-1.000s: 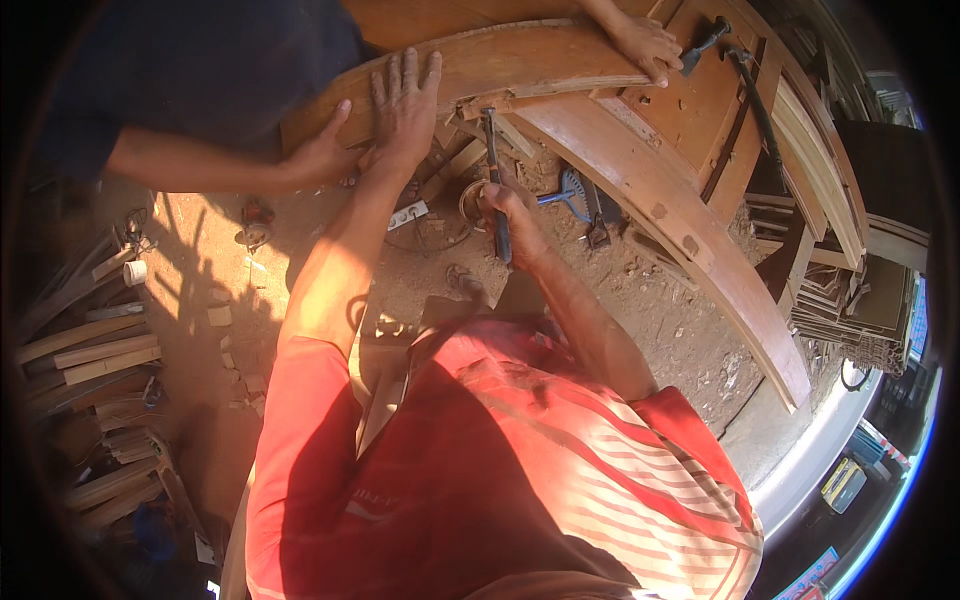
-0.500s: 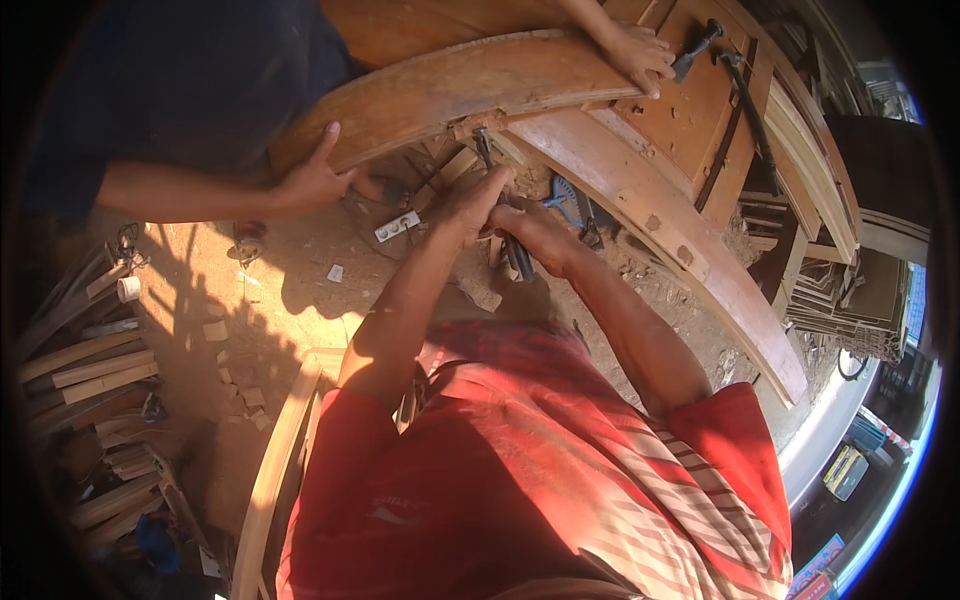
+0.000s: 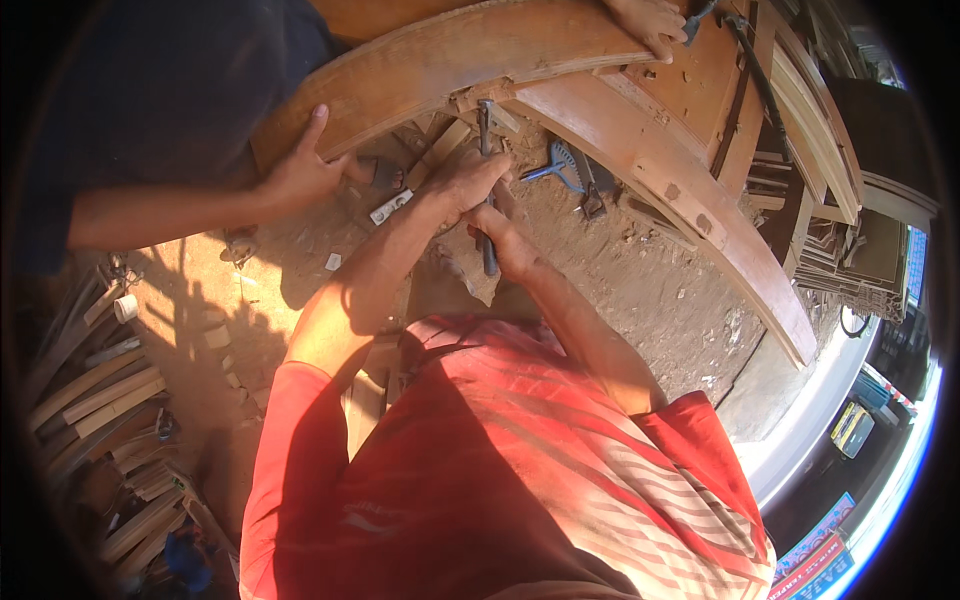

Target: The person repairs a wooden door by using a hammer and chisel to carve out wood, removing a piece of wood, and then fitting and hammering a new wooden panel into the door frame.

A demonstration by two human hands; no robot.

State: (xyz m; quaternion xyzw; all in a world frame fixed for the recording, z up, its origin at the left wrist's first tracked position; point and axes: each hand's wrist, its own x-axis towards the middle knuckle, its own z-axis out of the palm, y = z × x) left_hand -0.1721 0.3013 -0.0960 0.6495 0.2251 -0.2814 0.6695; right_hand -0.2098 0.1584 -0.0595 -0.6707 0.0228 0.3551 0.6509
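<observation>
My left hand [image 3: 470, 183] is wrapped round a metal bar tool that looks like a bar clamp [image 3: 486, 135], just below its upper end. Lower down the same bar, my right hand [image 3: 507, 235] grips near the dark lower end. The top of the bar clamp reaches the notched edge of a curved, varnished wooden board [image 3: 440, 70]. A pale curved wooden rail [image 3: 650, 165] runs from that spot down to the right. A co-worker's hand [image 3: 305, 170] supports the board's left end, and another hand [image 3: 650, 22] rests at its right end.
On the dirt ground lie a blue fan-shaped tool [image 3: 567, 168], a dark metal-ended tool [image 3: 592, 205] and a white power strip [image 3: 391, 207]. Cut wood pieces [image 3: 115, 395] are piled at left. A black clamp [image 3: 762, 75] sits on the panel. Thin boards [image 3: 850, 290] are stacked at right.
The view has shifted, and the board and rail sit higher in it. The bar is more upright now, and both hands still grip it. The co-worker's hands remain on the board.
</observation>
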